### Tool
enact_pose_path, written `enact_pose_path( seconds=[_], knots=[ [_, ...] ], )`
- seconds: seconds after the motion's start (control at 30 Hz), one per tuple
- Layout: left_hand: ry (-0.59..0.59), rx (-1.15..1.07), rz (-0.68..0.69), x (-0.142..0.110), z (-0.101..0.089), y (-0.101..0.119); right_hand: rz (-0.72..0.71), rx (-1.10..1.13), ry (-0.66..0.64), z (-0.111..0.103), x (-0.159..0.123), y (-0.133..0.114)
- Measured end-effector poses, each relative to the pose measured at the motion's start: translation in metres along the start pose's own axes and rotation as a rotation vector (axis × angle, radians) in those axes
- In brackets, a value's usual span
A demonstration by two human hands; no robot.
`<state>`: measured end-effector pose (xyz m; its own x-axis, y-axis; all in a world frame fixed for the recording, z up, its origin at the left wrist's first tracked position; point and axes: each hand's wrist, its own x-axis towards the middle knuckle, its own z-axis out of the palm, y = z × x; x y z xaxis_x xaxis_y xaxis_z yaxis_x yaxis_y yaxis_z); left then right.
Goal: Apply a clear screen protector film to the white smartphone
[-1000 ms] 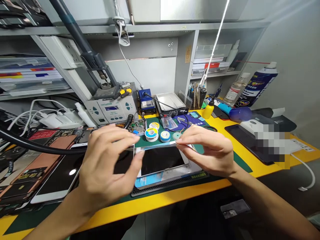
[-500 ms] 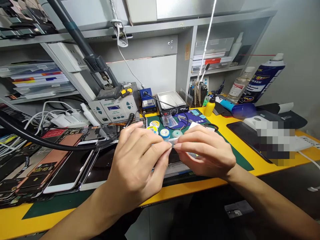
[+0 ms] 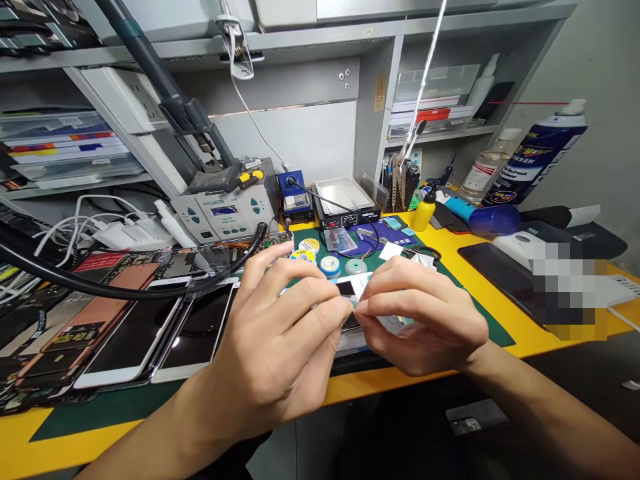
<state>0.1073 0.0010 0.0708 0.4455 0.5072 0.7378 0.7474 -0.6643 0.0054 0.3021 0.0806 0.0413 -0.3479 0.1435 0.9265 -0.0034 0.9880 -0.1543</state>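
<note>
Fingers of the right hand (image 3: pixel 425 320) are pinched together at the tips on a thin pale strip (image 3: pixel 353 302), and the left hand (image 3: pixel 285 333) has its index fingertip right up against it from the other side; its thumb is mostly tucked behind, so can't tell if that one's really gripping. So the strip sits in the tiny gap between the two hands, over a phone screen (image 3: pixel 345 288) that's mostly covered by them. Taking the hands as the middle of the clock, the yellow desk edge (image 3: pixel 360 385) runs past at 6. Around 9 there are two white-framed phones (image 3: pixel 137 337) lying side by side, plus a copper-coloured phone part (image 3: pixel 107 293) further out. A black phone (image 3: pixel 495 280) lies at 3, partly under a blurred-out patch. Just past the hands at 11 there's a blue-and-white round tub (image 3: pixel 330 267) on the green mat (image 3: pixel 493 320). Further back: a yellow squeeze bottle (image 3: pixel 424 215) between 1 and 2, a black-based hot plate (image 3: pixel 345 200) at 12, and a grey hot-air station (image 3: pixel 225 210) at 10. A clear bottle (image 3: pixel 490 167) leans near 2 next to a dark blue spray can (image 3: pixel 540 160), and behind all that is the grey shelf unit (image 3: pixel 380 33).
</note>
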Motion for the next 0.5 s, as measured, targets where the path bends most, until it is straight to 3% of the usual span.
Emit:
enact_pose_path(
  seconds=[0.5],
  knots=[
    [-0.004, -0.054, 0.003, -0.0001, -0.0010, -0.0025, 0.059, 0.080, -0.024, 0.0012, 0.0004, -0.0006]
  ],
)
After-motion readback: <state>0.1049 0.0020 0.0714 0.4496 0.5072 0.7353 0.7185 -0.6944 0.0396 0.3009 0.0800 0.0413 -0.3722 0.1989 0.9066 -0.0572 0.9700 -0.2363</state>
